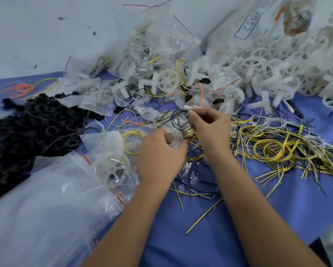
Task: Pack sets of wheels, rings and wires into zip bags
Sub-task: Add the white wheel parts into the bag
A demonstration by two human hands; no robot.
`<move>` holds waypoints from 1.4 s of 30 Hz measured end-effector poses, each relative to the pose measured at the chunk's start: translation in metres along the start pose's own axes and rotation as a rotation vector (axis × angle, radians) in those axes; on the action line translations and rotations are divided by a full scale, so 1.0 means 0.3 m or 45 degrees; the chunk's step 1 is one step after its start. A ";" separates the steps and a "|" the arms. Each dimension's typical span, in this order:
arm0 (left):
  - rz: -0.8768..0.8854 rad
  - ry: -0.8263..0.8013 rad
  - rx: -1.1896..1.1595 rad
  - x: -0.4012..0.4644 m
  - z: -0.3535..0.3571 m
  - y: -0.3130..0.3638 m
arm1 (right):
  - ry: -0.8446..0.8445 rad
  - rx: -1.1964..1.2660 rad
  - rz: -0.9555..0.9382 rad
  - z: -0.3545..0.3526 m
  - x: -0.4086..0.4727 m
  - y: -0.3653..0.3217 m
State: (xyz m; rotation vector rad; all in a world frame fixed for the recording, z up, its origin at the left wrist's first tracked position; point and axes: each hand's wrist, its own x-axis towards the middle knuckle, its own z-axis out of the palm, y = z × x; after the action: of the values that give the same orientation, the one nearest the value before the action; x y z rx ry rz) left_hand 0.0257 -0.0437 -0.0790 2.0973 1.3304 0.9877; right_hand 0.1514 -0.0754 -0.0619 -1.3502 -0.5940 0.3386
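Light: bright, even, cool, diffuse from above.
Shadows: faint, soft, close under things.
Glare: pale sheen on clear plastic.
Sharpness: soft throughout, blurrier toward edges.
Distortion: wide-angle bending at the corners.

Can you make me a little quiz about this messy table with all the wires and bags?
1. True or false: the right hand pinches a loop of black wires.
2. What does the left hand hold? A) a zip bag B) a white wheel C) scissors
3. Fill in: the pile of black rings lies on the ______ side of the table.

Key: 1 true; 2 A, the clear zip bag; 3 left.
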 end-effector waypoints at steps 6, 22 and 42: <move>-0.047 0.010 -0.024 0.009 -0.004 -0.021 | 0.083 -0.112 -0.037 -0.019 0.015 0.014; -0.189 0.063 -0.217 0.009 -0.021 -0.029 | 0.195 -0.261 -0.194 -0.027 0.019 0.002; 0.580 0.450 -0.267 -0.037 -0.033 0.015 | -0.908 -0.168 0.036 0.031 -0.075 -0.033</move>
State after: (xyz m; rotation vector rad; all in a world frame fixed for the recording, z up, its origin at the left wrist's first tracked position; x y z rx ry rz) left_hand 0.0176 -0.0557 -0.0732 2.1711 0.8509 1.6723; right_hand 0.1266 -0.0825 -0.0558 -1.3520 -1.2034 0.8299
